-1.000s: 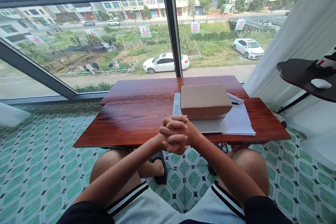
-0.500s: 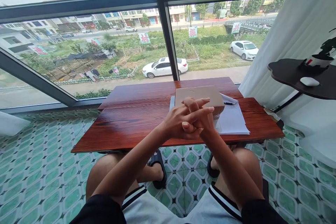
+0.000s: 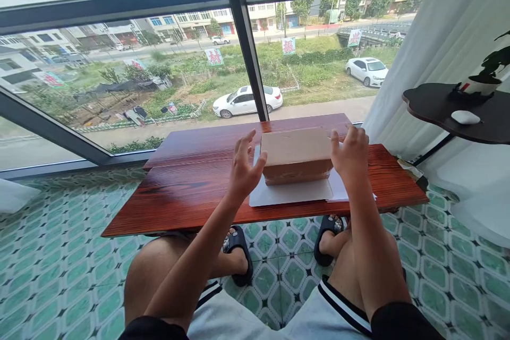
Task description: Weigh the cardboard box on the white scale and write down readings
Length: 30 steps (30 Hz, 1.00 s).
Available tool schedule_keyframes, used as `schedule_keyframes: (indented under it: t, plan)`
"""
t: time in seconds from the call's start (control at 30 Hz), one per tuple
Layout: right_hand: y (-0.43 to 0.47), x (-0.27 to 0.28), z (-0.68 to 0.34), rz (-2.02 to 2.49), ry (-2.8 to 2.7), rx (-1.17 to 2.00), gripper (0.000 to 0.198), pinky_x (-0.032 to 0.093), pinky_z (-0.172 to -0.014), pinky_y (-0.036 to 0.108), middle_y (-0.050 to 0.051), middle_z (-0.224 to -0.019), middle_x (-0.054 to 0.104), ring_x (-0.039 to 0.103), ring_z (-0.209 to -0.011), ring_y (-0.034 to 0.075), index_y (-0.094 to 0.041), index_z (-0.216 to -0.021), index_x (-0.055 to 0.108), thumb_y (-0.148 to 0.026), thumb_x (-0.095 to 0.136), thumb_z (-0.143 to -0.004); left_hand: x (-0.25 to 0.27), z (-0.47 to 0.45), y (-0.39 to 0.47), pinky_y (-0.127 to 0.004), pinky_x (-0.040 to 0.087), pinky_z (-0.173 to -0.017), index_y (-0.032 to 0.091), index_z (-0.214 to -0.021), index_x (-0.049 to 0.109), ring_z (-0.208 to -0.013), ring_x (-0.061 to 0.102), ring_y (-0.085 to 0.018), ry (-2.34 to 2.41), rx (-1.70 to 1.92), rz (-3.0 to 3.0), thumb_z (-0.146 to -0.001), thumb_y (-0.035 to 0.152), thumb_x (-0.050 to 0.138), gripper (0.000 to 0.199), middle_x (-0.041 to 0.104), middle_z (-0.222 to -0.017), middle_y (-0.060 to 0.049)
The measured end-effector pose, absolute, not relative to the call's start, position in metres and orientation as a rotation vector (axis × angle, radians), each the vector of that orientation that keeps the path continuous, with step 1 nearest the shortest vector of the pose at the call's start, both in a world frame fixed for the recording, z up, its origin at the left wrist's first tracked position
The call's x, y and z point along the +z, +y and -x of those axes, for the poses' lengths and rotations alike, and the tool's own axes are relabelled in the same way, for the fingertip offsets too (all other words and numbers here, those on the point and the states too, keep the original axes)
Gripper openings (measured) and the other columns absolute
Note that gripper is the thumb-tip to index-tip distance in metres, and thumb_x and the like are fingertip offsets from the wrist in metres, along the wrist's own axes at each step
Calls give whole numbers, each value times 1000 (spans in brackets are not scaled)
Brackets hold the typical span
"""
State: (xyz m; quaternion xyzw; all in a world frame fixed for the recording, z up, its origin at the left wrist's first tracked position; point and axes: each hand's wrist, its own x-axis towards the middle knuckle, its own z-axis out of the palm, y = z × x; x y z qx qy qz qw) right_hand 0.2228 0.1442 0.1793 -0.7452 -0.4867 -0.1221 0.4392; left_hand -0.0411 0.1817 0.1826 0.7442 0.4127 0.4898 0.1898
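Observation:
A closed brown cardboard box [image 3: 297, 154] stands on a flat light-grey panel [image 3: 289, 195] on the wooden table [image 3: 191, 183]. At the box's left side is my left hand [image 3: 244, 166], its thumb and fingers apart and nothing in it. My right hand [image 3: 350, 151] is at the box's right edge, fingers curved and thumb raised, also holding nothing that I can see. Whether either hand touches the cardboard cannot be made out. White paper [image 3: 338, 187] lies to the right of the box, mostly covered by my right hand and forearm.
To the right, a dark scalloped side table [image 3: 434, 109] carries a potted plant [image 3: 480, 85] and a white rounded object [image 3: 465, 117]. A white curtain [image 3: 402, 58] hangs beside it. Behind the table stands a large framed window [image 3: 239, 21]. My legs are beneath the table's near edge.
My hands were clasped together with fingers interlaced in front of the box. They have come apart and moved to either side of it. The view has shifted slightly.

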Motion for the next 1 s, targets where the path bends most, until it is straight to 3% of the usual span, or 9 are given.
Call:
schedule_keyframes:
  t: [0.2,0.43,0.6,0.8,1.0]
  plan:
    - [144,171,-224,2044,-1224,92,64,46,-104,48,26,-133,64,61,-123,37,-2,-141,52,-51,36,-103,148,38,197,-49,35,-121,20,-152,40,-149,39,-32,1269,1220,-1583,-89,46,63,72,37,-163,-18]
    - [139,185,-218,2169,-1316,244,66,47,-99,47,23,-120,71,66,-115,38,-5,-140,57,-53,30,-104,138,28,195,-44,40,-117,18,-151,39,-145,45,-31,1197,1150,-1411,-90,50,59,72,45,-157,-19]
    - [139,186,-215,2176,-1364,293,62,47,-99,47,23,-116,72,66,-115,37,-8,-135,61,-52,28,-105,133,23,191,-42,32,-123,20,-146,45,-149,41,-28,1177,1171,-1462,-92,46,57,61,46,-158,-13]
    - [135,188,-212,2177,-1401,358,60,48,-97,46,21,-114,72,67,-112,36,-14,-129,62,-55,27,-105,135,19,188,-42,28,-124,17,-147,42,-150,37,-29,1233,1151,-1461,-91,46,57,65,42,-160,-15]
    - [134,194,-206,2245,-1360,332,64,48,-95,48,24,-117,71,67,-112,39,-7,-132,61,-54,26,-105,146,12,181,-40,30,-121,17,-144,43,-147,40,-27,1229,1133,-1422,-91,42,53,59,46,-156,-14]
